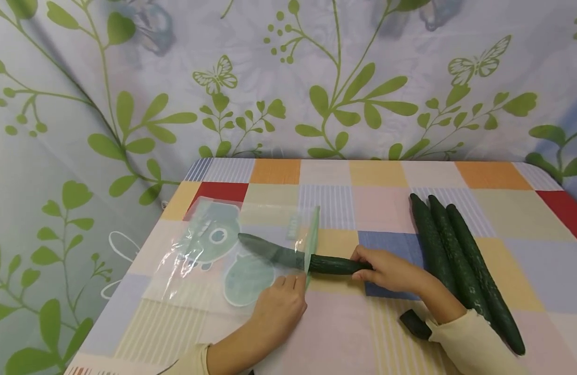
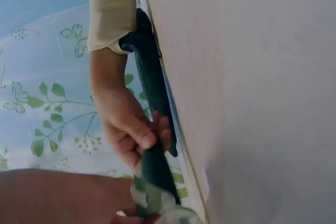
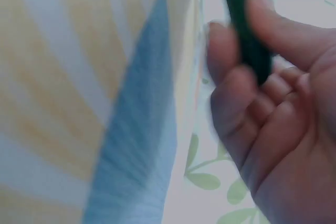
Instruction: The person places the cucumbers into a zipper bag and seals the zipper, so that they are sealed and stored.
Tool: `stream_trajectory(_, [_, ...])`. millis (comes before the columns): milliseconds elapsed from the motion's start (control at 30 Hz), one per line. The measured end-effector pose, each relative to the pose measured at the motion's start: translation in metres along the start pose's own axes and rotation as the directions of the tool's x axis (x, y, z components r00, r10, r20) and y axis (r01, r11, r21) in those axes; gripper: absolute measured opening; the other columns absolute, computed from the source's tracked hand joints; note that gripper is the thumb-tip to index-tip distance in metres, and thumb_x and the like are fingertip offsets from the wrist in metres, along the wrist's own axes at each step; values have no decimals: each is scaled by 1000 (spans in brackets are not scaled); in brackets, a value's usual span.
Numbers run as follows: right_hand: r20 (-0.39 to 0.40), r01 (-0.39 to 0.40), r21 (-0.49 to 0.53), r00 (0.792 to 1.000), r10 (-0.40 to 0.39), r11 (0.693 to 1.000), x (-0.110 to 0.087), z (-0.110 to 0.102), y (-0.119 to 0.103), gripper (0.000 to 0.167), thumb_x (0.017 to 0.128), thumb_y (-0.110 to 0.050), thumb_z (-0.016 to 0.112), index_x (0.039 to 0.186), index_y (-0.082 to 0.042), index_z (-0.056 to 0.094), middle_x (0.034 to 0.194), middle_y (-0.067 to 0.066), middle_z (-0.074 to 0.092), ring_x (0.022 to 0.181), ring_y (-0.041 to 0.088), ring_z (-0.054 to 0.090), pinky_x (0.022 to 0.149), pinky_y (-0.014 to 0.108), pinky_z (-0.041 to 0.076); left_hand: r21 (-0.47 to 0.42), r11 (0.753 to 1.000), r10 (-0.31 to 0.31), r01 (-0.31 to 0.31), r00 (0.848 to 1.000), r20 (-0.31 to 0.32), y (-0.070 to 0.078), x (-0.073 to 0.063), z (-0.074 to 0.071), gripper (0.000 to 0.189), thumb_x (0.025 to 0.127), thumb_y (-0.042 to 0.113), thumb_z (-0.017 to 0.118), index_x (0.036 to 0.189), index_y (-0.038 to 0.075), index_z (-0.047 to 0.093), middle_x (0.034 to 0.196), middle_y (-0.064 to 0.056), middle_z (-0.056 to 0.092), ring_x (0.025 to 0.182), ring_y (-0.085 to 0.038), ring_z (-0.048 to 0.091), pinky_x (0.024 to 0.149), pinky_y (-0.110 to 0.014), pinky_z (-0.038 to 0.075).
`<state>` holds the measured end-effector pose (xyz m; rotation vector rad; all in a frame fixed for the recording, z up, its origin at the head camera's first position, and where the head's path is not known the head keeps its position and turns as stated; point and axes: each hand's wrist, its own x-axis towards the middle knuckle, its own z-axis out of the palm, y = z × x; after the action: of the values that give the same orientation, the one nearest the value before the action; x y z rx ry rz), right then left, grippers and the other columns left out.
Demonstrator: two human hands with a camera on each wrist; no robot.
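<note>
In the head view a long dark green cucumber [image 1: 334, 265] lies partly inside a clear zip bag [image 1: 168, 276] with pale green cartoon prints. Its far end shows through the plastic, while the near end sticks out past the green zip strip [image 1: 313, 234]. My right hand [image 1: 393, 270] pinches that near end between thumb and fingers, as the right wrist view also shows with the cucumber [image 3: 247, 19]. Just below the cucumber, my left hand [image 1: 281, 304] grips the bag at its mouth, its fingertips mostly hidden.
Several more cucumbers [image 1: 457, 255] lie side by side on the right, partly behind the right sleeve [image 1: 476, 344]. A dark strap end [image 1: 415, 324] sticks out at that cuff. The patchwork tablecloth [image 1: 326, 333] covers the table; a leaf-patterned curtain [image 1: 270, 78] hangs behind.
</note>
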<state>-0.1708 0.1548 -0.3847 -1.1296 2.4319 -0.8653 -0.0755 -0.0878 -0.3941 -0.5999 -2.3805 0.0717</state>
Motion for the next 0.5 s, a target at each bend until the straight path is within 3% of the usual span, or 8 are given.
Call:
stream_trajectory(133, [-14,64,203,998,-63,977,3,6,0,20,91,-20,53,100,-3,50,64,5,56,52,0,47,49,22,45,37,999,7,-6,1000,-24,-4,3,0,33,60,14,71,92,5,68,72,1,64,56,-10,54,38,-17,40])
stream_trajectory(233, [10,74,387,996,-85,919,5,10,0,19,93,-14,48,100,4,48,64,16,54,50,1,48,45,24,46,43,999,-4,6,999,-51,-6,5,0,33,63,11,66,95,4,68,73,0,64,57,-11,55,39,-17,40])
stream_trajectory(300, [42,43,528,996,-77,848,6,10,0,21,95,-12,45,100,8,45,67,17,53,51,1,48,45,23,45,38,999,-15,18,997,-76,-8,6,0,32,65,9,61,96,4,68,72,0,64,56,-11,54,39,-18,40])
stream_trajectory(367, [69,11,654,995,-73,756,7,11,0,22,96,-12,41,100,10,41,72,12,53,53,2,48,46,21,43,37,999,-27,31,993,-112,-9,7,1,32,69,6,54,97,4,69,70,0,62,54,-12,52,38,-18,38])
stream_trajectory(433, [78,1,751,993,-90,660,7,11,0,21,97,-12,38,100,8,40,77,4,54,55,1,47,46,20,40,45,998,-27,34,988,-151,-10,7,1,32,75,4,46,97,4,69,68,1,61,52,-12,49,37,-18,37])
stream_trajectory(500, [69,19,810,990,-127,586,9,11,1,16,97,-11,37,100,5,41,80,-2,55,56,0,46,44,22,34,51,998,-22,33,981,-191,-11,8,2,35,82,1,38,96,5,69,65,1,59,50,-12,47,36,-19,35])
